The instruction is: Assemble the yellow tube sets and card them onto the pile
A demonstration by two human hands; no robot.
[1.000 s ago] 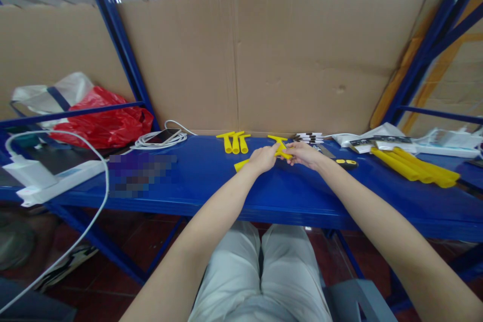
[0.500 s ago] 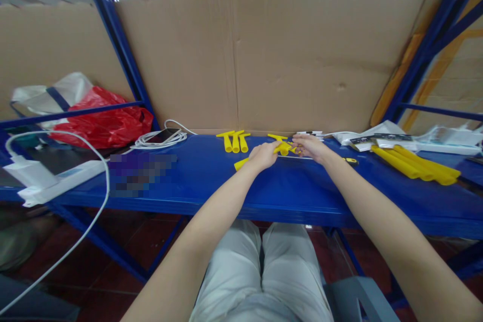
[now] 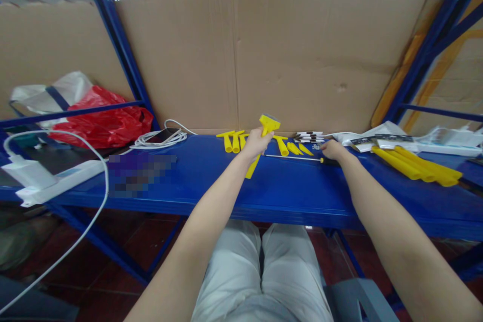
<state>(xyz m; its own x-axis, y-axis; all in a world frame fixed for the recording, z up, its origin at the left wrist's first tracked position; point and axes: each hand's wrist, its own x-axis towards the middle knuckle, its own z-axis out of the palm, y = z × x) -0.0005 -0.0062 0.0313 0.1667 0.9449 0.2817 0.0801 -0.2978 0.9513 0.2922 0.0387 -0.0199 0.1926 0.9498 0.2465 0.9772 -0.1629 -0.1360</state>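
Observation:
My left hand (image 3: pixel 255 145) is closed around the handle of a yellow scraper (image 3: pixel 269 123), its wide head raised and its handle end pointing down toward me. My right hand (image 3: pixel 334 151) is at the table with fingers pinched together beside a small heap of shiny metal pieces (image 3: pixel 316 146), perhaps screws; whatever is between the fingertips is hidden. A screwdriver (image 3: pixel 294 157) lies just below that hand, its dark handle partly covered. Between the hands are a yellow T-shaped piece (image 3: pixel 282 146) and several small pointed yellow pieces (image 3: pixel 293 148).
More yellow T-shaped pieces (image 3: pixel 228 142) lie behind my left hand. Black-and-white packets (image 3: pixel 309 137) sit near the cardboard wall (image 3: pixel 294 60). Yellow tubes (image 3: pixel 415 166) lie at right. Leftward are a coiled white cable (image 3: pixel 162 141), a red bag (image 3: pixel 109 115) and a power strip (image 3: pixel 68 178).
My hands have moved apart. The left has turned the scraper so its head stands up; the right has gone rightward to the metal pieces, uncovering the small yellow pieces.

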